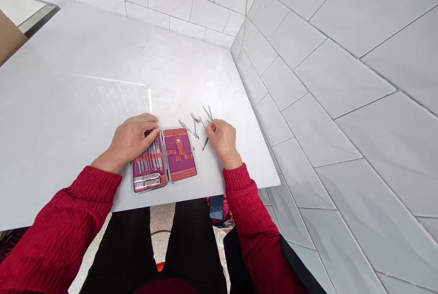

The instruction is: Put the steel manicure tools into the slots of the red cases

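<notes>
An unfolded red manicure case (183,175) lies near the table's front edge. Its left half holds a row of slim metal tools (148,162) under red loops, with two nail clippers (147,181) below them. Bent over the upper edge of that half, my left hand (132,139) grips the case, its fingertips partly hidden. The right half shows a purple lining with red straps. My right hand (222,141) is closed in a pinch on a slim metal tool (202,123), mostly covered by the fingers. Beside it lie cuticle nippers (190,127) and another metal tool with two spread prongs (208,112).
The white table (85,56) meets a tiled wall (325,88) on the right and behind. A thin cable (247,6) hangs in the corner. A brown object (8,36) stands at the far left. Below the front edge are my legs (130,248) and a bag-like item (216,207).
</notes>
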Demonstrator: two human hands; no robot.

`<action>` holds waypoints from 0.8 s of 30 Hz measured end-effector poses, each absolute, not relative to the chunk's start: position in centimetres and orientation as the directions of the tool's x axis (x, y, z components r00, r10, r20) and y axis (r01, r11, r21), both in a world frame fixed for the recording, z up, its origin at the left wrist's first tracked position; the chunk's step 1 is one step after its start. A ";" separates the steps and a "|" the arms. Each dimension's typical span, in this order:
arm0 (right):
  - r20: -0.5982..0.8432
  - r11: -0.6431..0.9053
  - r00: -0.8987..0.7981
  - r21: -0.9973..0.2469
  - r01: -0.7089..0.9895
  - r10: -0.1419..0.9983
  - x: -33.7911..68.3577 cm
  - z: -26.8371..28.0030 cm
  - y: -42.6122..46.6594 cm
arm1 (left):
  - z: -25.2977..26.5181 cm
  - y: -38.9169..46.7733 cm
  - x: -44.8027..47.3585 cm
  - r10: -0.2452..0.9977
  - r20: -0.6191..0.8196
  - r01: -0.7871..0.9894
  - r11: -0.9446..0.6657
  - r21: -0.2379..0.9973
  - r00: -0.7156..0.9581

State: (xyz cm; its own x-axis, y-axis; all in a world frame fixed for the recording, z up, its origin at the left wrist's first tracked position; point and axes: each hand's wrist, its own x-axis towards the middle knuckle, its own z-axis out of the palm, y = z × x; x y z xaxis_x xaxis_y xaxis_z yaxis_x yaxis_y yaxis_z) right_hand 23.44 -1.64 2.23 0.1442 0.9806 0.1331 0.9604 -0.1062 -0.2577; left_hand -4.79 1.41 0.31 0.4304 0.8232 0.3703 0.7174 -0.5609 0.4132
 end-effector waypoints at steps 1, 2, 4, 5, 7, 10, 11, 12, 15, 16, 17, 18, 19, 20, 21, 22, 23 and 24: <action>0.101 -0.142 0.168 -0.230 0.963 0.981 23.4 2.4 -2.2 | 0.2 1.4 -4.8 0.823 0.371 0.717 -0.561 0.414 0.430; 0.070 -0.172 0.189 -0.203 0.964 0.979 23.4 2.5 -2.7 | 0.2 1.4 -4.8 0.823 0.375 0.717 -0.561 0.413 0.427; 0.019 -0.211 0.216 -0.154 0.965 0.976 23.2 2.6 -3.7 | 0.1 1.4 -4.7 0.819 0.387 0.718 -0.565 0.407 0.425; 0.002 -0.221 0.224 -0.130 0.966 0.975 23.1 2.7 -4.2 | 0.1 1.4 -4.6 0.816 0.394 0.717 -0.568 0.405 0.424; -0.021 -0.231 0.230 -0.080 0.970 0.973 22.6 3.0 -4.7 | 0.2 1.3 -4.5 0.812 0.404 0.713 -0.572 0.405 0.421; -0.065 -0.226 0.226 0.005 0.974 0.972 21.8 3.7 -4.8 | 0.4 1.1 -4.6 0.810 0.405 0.699 -0.577 0.423 0.424; -0.083 -0.221 0.223 0.034 0.975 0.971 21.5 3.9 -4.7 | 0.4 1.0 -4.6 0.808 0.406 0.691 -0.581 0.430 0.427; -0.102 -0.216 0.221 0.059 0.975 0.970 21.2 4.2 -4.6 | 0.4 1.0 -4.6 0.805 0.413 0.684 -0.586 0.435 0.427; -0.146 -0.214 0.229 0.110 0.971 0.962 20.7 5.0 -4.2 | 0.2 0.9 -4.7 0.789 0.439 0.667 -0.605 0.434 0.430; -0.158 -0.218 0.235 0.119 0.969 0.959 20.6 5.2 -4.1 | 0.1 0.9 -4.7 0.784 0.446 0.663 -0.611 0.432 0.432; -0.169 -0.223 0.242 0.126 0.967 0.955 20.6 5.3 -4.0 | 0.1 0.9 -4.7 0.780 0.451 0.660 -0.616 0.431 0.433; -0.180 -0.226 0.247 0.134 0.965 0.952 20.6 5.5 -4.0 | 0.0 0.9 -4.7 0.778 0.456 0.657 -0.619 0.431 0.433; -0.191 -0.227 0.251 0.143 0.963 0.949 20.6 5.6 -4.0 | -0.1 0.9 -4.7 0.776 0.459 0.654 -0.620 0.433 0.432; -0.200 -0.226 0.254 0.152 0.962 0.946 20.6 5.7 -4.1 | -0.1 0.9 -4.7 0.776 0.464 0.654 -0.620 0.434 0.427; -0.207 -0.222 0.253 0.161 0.962 0.945 20.7 5.7 -4.2 | -0.1 0.9 -4.7 0.775 0.467 0.653 -0.620 0.434 0.425; -0.211 -0.215 0.249 0.171 0.962 0.945 20.7 5.7 -4.4 | -0.2 0.9 -4.6 0.774 0.470 0.652 -0.622 0.433 0.425; -0.212 -0.207 0.243 0.181 0.962 0.947 20.8 5.7 -4.5 | -0.2 0.9 -4.6 0.772 0.472 0.652 -0.623 0.431 0.426; -0.209 -0.198 0.236 0.187 0.962 0.949 20.9 5.6 -4.7 | -0.2 0.9 -4.6 0.771 0.473 0.652 -0.625 0.429 0.427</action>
State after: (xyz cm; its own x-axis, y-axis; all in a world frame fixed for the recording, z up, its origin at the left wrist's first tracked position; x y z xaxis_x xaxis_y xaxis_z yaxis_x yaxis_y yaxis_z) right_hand 20.88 -4.74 5.63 0.2357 0.9490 -0.2094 0.9622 -0.1976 0.1873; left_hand -4.64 0.93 -0.24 0.4267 0.7706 0.4735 0.6522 -0.6248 0.4292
